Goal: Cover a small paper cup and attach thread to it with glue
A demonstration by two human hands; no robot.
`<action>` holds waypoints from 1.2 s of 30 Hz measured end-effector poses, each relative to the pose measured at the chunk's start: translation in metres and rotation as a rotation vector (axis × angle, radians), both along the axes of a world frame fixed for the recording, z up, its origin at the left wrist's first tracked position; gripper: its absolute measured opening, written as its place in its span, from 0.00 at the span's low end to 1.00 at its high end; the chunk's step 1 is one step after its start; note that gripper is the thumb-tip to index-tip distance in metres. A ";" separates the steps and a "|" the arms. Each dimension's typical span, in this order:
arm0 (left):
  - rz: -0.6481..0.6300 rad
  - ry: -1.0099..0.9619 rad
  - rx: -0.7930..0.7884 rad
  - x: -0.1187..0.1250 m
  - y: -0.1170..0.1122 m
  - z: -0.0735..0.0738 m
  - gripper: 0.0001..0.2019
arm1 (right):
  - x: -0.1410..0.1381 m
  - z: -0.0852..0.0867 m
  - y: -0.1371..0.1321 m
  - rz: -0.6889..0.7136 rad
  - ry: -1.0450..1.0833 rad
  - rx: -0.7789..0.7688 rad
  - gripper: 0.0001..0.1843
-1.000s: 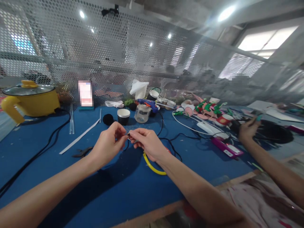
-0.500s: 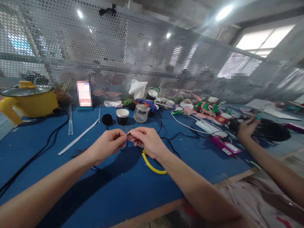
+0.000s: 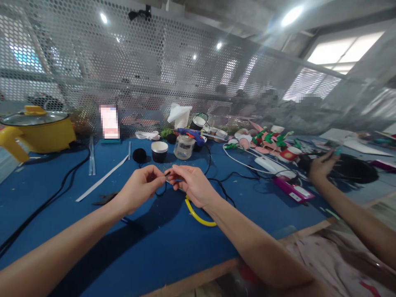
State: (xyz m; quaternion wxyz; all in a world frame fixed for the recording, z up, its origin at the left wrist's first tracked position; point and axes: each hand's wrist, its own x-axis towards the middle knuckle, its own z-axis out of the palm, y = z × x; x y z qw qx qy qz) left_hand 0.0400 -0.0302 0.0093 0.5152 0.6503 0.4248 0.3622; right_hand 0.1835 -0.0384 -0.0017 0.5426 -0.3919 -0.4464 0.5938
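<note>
My left hand [image 3: 140,187] and my right hand [image 3: 191,184] meet fingertip to fingertip above the blue table [image 3: 148,243]. Both pinch a small black loop [image 3: 163,184] of thin cord or elastic that hangs between them. A yellow curved band [image 3: 198,214] lies on the table just under my right wrist. Black pliers [image 3: 105,199] rest to the left of my left hand.
At the back stand a black pom-pom [image 3: 139,155], a paper cup [image 3: 160,151], a glass jar [image 3: 184,147] and a blue glue gun [image 3: 192,134]. A yellow pot [image 3: 37,130] sits far left with black cables [image 3: 46,198]. Another person's hand [image 3: 321,167] touches black material at right.
Both hands have dropped slightly toward the table and kept their pinch; the black loop now hangs more visibly below the fingertips. The other person's hand has barely moved.
</note>
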 end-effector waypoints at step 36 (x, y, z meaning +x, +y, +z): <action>0.125 0.397 0.460 -0.009 0.002 0.001 0.10 | -0.002 0.003 -0.004 0.117 0.246 -0.146 0.11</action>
